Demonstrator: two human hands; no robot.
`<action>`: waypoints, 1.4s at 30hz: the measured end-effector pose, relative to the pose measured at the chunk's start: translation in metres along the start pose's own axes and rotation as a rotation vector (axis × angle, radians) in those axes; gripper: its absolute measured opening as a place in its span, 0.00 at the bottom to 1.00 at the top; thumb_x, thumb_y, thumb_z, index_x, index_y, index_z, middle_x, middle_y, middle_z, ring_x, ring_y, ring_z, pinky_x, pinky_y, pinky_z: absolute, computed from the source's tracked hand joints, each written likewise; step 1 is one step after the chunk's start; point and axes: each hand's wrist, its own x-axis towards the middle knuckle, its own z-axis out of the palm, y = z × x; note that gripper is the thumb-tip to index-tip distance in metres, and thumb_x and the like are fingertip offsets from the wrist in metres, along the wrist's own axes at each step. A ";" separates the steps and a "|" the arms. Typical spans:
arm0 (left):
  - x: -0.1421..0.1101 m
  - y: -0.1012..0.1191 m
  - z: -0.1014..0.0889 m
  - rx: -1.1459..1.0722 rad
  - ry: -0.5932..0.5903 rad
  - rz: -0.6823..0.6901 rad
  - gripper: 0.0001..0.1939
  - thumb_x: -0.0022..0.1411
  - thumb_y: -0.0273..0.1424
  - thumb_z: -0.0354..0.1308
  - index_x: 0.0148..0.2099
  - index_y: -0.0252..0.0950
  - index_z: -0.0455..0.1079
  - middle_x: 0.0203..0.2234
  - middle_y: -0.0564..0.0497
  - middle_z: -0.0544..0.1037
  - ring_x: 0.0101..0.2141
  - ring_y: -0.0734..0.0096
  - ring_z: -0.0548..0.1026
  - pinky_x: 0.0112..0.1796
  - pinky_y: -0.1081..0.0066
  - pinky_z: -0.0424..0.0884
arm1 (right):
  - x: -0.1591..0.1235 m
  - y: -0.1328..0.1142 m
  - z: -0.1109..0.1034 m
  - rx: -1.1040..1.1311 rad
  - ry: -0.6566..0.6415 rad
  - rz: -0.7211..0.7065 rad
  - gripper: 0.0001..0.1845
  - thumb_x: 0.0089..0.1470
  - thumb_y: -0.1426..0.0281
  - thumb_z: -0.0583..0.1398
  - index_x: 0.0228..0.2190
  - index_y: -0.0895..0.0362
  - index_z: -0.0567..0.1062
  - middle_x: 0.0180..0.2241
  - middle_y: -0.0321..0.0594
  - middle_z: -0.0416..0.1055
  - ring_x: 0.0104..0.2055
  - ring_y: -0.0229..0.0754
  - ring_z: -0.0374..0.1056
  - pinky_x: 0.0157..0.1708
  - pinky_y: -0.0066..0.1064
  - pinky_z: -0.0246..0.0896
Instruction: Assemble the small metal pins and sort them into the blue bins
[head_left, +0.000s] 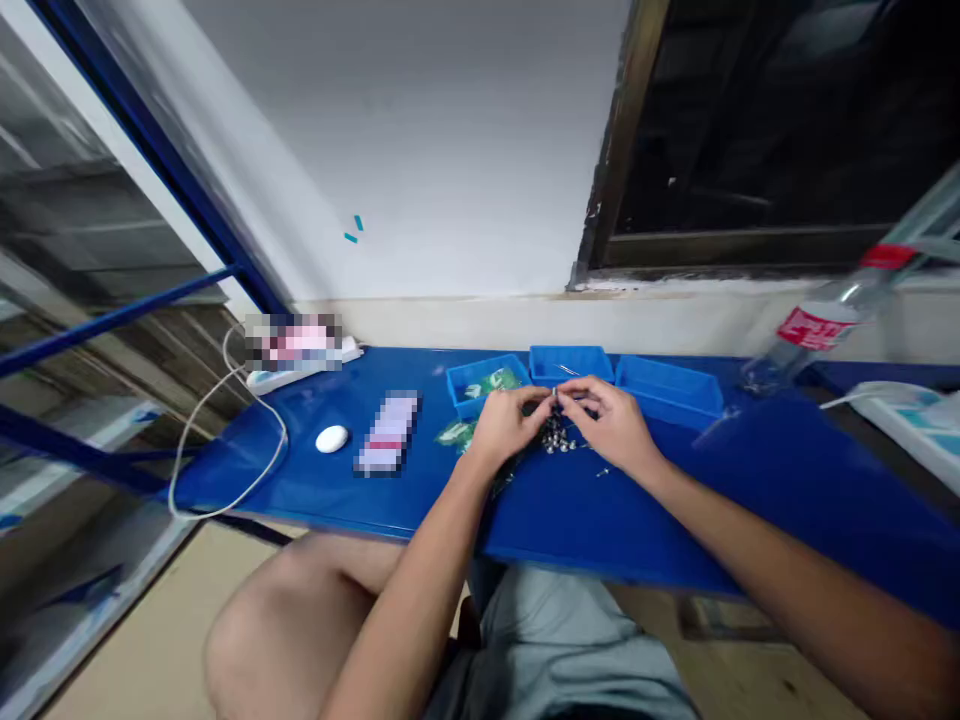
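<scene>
My left hand (504,428) and my right hand (609,422) meet over the blue table, fingertips pinched together. Between them is a small silvery metal piece (555,392), too small to name surely. Just below the fingers lies a pile of small shiny metal parts (556,440) with rounded ends, partly hidden by my hands. One loose metal part (604,472) sits apart, below my right hand. Beside my left hand, green-and-clear plastic packets (454,434) rest on the table, and more fill the left blue tray (454,390).
Behind my hands stand a middle blue tray (570,356) with thin metal pieces and a right blue tray (667,395). A tilted plastic bottle (814,330) is at right. Leftward are a white oval object (331,439), a pixelated rectangular item (388,432) and a white cable (176,470).
</scene>
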 end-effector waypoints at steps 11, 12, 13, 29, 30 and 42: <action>-0.001 -0.002 0.000 -0.017 -0.019 0.008 0.11 0.69 0.29 0.61 0.51 0.38 0.80 0.43 0.49 0.87 0.43 0.62 0.86 0.47 0.66 0.80 | -0.001 0.000 0.001 -0.128 -0.008 -0.036 0.09 0.62 0.62 0.64 0.39 0.54 0.79 0.43 0.44 0.77 0.38 0.45 0.78 0.39 0.38 0.79; -0.001 -0.002 0.000 -0.026 -0.019 0.009 0.10 0.68 0.29 0.61 0.50 0.38 0.80 0.43 0.49 0.87 0.43 0.62 0.86 0.47 0.67 0.80 | -0.001 -0.001 0.002 -0.154 -0.009 -0.055 0.08 0.62 0.63 0.64 0.39 0.53 0.79 0.42 0.44 0.77 0.38 0.45 0.77 0.39 0.37 0.79; -0.001 -0.002 0.000 -0.037 -0.017 0.010 0.10 0.68 0.28 0.62 0.50 0.38 0.80 0.43 0.50 0.87 0.44 0.63 0.86 0.47 0.67 0.80 | -0.001 -0.002 0.002 -0.181 -0.010 -0.071 0.07 0.62 0.64 0.63 0.40 0.53 0.78 0.42 0.43 0.77 0.38 0.44 0.77 0.38 0.37 0.78; -0.002 0.004 -0.004 0.006 -0.082 -0.005 0.15 0.75 0.39 0.57 0.52 0.39 0.82 0.46 0.49 0.86 0.44 0.60 0.85 0.44 0.69 0.77 | 0.000 -0.003 -0.001 -0.221 -0.061 -0.102 0.07 0.61 0.68 0.62 0.40 0.52 0.80 0.43 0.42 0.78 0.37 0.43 0.76 0.39 0.37 0.76; -0.002 0.002 -0.003 0.011 -0.065 -0.008 0.15 0.74 0.37 0.57 0.53 0.39 0.81 0.47 0.49 0.86 0.46 0.59 0.85 0.46 0.68 0.77 | 0.000 -0.002 -0.001 -0.206 -0.063 -0.090 0.08 0.62 0.68 0.62 0.41 0.52 0.80 0.44 0.42 0.79 0.38 0.44 0.77 0.41 0.38 0.77; 0.000 -0.007 0.001 -0.051 0.015 0.008 0.09 0.68 0.28 0.65 0.49 0.39 0.81 0.43 0.50 0.87 0.44 0.62 0.86 0.48 0.67 0.81 | 0.001 0.008 0.002 0.006 -0.010 0.126 0.15 0.58 0.57 0.68 0.39 0.54 0.79 0.39 0.44 0.81 0.40 0.48 0.80 0.41 0.39 0.78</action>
